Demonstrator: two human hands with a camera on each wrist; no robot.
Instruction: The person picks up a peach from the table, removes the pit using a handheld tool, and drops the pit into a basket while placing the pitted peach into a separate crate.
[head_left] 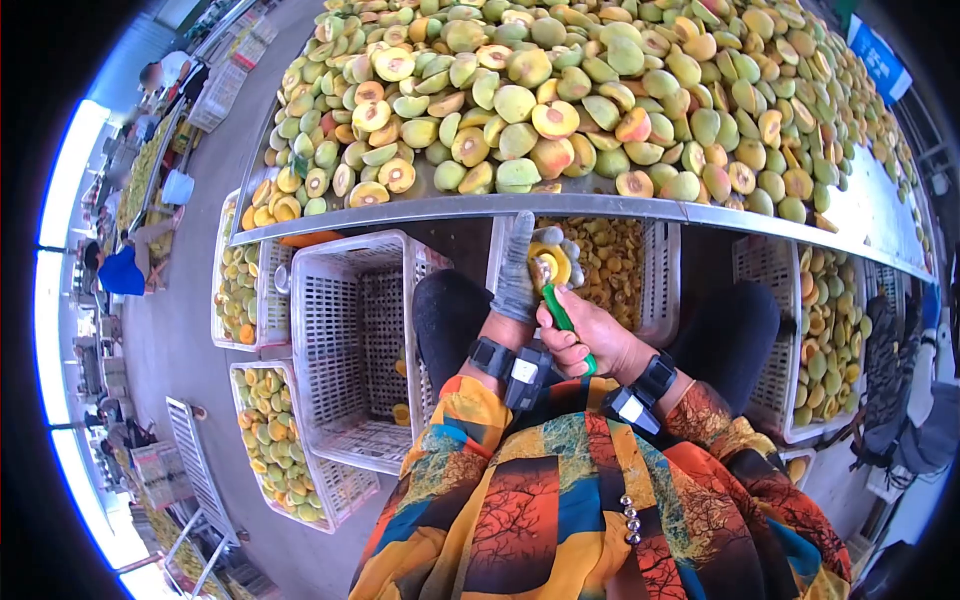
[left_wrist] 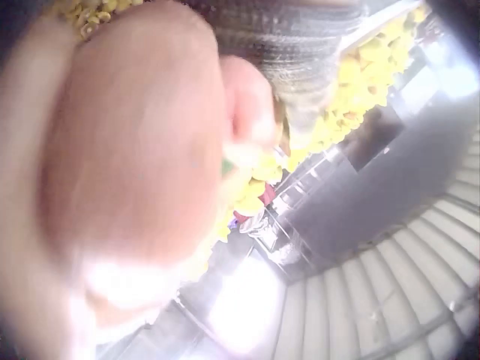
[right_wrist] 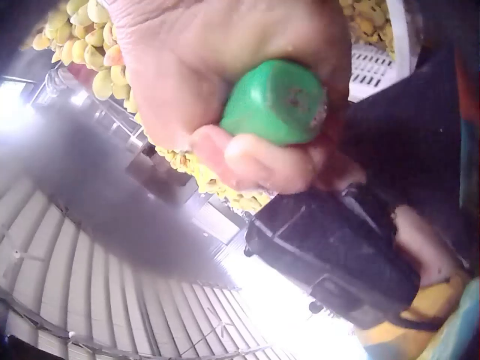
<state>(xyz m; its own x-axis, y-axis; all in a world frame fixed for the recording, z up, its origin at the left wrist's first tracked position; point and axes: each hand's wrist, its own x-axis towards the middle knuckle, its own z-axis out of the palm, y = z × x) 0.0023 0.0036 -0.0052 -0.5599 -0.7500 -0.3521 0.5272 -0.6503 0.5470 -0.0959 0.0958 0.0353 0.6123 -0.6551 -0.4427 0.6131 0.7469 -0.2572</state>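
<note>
My left hand, in a grey glove, holds a yellow peach half with its cut side up, the index finger pointing straight out. My right hand is bare and grips the green handle of a pitting tool. The tool's metal end meets the middle of the cut fruit. In the right wrist view the butt of the green handle sticks out of the curled fingers. Bare skin blurs much of the left wrist view, beside the grey glove.
A metal table heaped with halved peaches spans the front. Below it, between the knees, stands a crate of fruit pieces. A white crate stands left, among crates of peaches; another peach crate stands right.
</note>
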